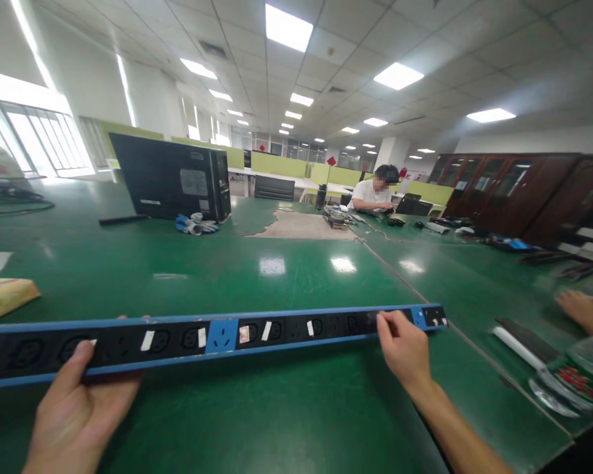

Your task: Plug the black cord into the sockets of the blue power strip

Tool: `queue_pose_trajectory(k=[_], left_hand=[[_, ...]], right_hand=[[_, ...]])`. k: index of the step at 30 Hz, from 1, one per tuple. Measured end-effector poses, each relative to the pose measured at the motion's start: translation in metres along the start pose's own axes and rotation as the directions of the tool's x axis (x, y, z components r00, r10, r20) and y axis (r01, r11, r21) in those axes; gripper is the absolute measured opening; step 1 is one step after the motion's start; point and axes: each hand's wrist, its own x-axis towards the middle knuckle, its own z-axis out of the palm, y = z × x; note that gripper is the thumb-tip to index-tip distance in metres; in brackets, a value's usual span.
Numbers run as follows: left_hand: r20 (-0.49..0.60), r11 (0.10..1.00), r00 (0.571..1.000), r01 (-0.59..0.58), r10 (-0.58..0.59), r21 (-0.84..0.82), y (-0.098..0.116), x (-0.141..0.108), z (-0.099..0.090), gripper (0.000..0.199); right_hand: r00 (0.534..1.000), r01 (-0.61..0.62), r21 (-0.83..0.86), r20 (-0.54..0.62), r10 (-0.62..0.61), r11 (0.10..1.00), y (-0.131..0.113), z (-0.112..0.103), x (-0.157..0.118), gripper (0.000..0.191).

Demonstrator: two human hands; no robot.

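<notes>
A long blue and black power strip (296, 329) stretches across the front of my view, its socket face toward me. Several small white labels are stuck along it. My left hand (82, 401) grips the strip near its left part from below, thumb on the face and other fingers behind. A tiny white bit shows by that thumb. Near the strip's right end, my right hand (405, 349) has its fingers pinched together against the black face. Whatever those fingertips hold, if anything, is hidden.
On the green table (296, 270) stand a black computer case (172, 178) and blue-grey gloves (196, 224). A tissue pack (7, 296) lies at left, a plastic bottle (578, 375) at right. Another person's hand (580, 313) is at the right edge; a seated person (373, 194) works farther back.
</notes>
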Motion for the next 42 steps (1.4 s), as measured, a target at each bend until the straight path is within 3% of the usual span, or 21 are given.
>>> queue_pose_trajectory(k=[3, 5, 7, 9, 12, 15, 22, 27, 30, 34, 38, 42], left_hand=[[0.054, 0.999, 0.998, 0.016, -0.013, -0.048, -0.002, -0.009, 0.005, 0.026], [0.104, 0.995, 0.994, 0.047, -0.038, -0.085, -0.003, -0.01, 0.005, 0.026], [0.135, 0.993, 0.989, 0.076, -0.063, -0.091, -0.003, -0.009, 0.003, 0.026], [0.155, 0.993, 0.986, 0.071, -0.056, -0.093, -0.004, -0.007, 0.0, 0.026], [0.158, 0.993, 0.986, 0.073, -0.058, -0.094, -0.006, -0.003, -0.004, 0.027], [0.156, 0.995, 0.987, 0.055, -0.041, -0.089, -0.01, 0.002, -0.007, 0.026], [0.174, 0.993, 0.984, 0.054, -0.035, -0.102, -0.011, 0.0, -0.008, 0.025], [0.183, 0.991, 0.981, 0.088, -0.069, -0.096, -0.007, -0.002, -0.006, 0.026], [0.201, 0.995, 0.979, 0.061, -0.044, -0.08, -0.007, 0.001, -0.006, 0.024], [0.266, 0.995, 0.962, -0.044, 0.066, -0.085, -0.007, 0.004, -0.009, 0.016], [0.247, 0.994, 0.964, -0.086, 0.1, -0.065, -0.007, 0.005, -0.014, 0.011], [0.254, 0.993, 0.961, -0.095, 0.109, -0.07, -0.006, 0.006, -0.015, 0.018]], right_hand=[[0.976, -0.051, 0.067, -0.207, 0.064, 0.996, -0.039, -0.016, 0.017, 0.021], [0.999, -0.02, 0.189, -0.041, 0.029, 0.982, -0.073, -0.013, 0.019, 0.02], [0.989, -0.037, 0.278, 0.149, -0.005, 0.96, -0.103, 0.001, 0.011, 0.021], [0.973, -0.084, 0.288, 0.23, 0.017, 0.954, -0.122, 0.02, -0.003, 0.023], [0.973, -0.133, 0.201, 0.212, 0.09, 0.971, -0.132, 0.039, -0.021, 0.023], [0.982, -0.138, 0.096, 0.14, 0.123, 0.986, -0.13, 0.044, -0.028, 0.022], [0.995, -0.027, -0.065, 0.097, 0.033, 0.998, -0.128, 0.042, -0.028, 0.026], [0.987, 0.056, -0.023, 0.15, -0.052, 0.998, -0.13, 0.044, -0.027, 0.026], [0.993, 0.023, 0.057, 0.118, -0.03, 0.998, -0.134, 0.04, -0.024, 0.023], [0.999, -0.036, 0.257, -0.016, 0.042, 0.966, -0.164, 0.028, -0.022, 0.019], [0.983, -0.111, 0.315, 0.173, 0.058, 0.943, -0.216, 0.034, -0.02, 0.023], [0.966, -0.17, 0.194, 0.225, 0.125, 0.966, -0.25, 0.052, -0.017, 0.021]])
